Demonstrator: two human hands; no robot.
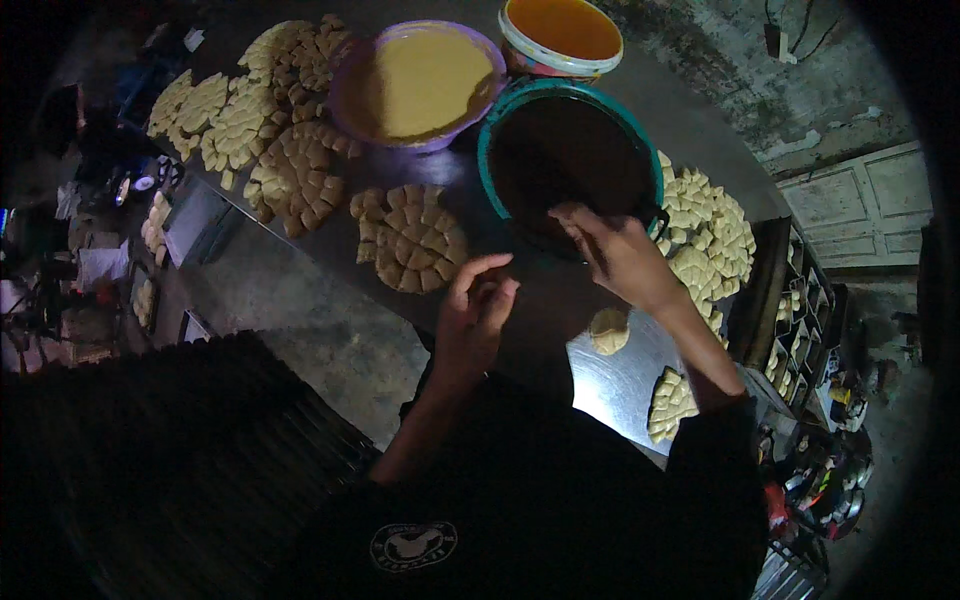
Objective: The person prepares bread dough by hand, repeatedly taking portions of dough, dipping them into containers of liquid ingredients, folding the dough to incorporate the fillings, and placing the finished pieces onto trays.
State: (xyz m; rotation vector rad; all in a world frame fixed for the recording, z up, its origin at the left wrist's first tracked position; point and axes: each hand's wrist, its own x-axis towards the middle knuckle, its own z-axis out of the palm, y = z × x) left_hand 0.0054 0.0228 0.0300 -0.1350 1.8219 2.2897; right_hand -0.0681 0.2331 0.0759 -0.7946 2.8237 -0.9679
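My right hand (605, 245) reaches over the front part of a teal basin (560, 140) of dark liquid, fingers pinched together; what they hold is hidden. My left hand (480, 310) hovers left of it, fingers loosely bent and apart, holding nothing. Above and left of my left hand, scored brown dough pieces (405, 240) lie on the metal table (620, 385). A single round piece (608, 330) sits below my right hand. Pale scored pieces (710, 240) are heaped right of the basin, and another group (668, 405) lies nearer me.
A purple basin of cream batter (425, 80) and a bucket of orange liquid (560, 30) stand at the back. More pale (225, 115) and brown dough (295, 175) covers the left. Racks with pale pieces (790, 310) stand at the right edge, near a stained wall (800, 90).
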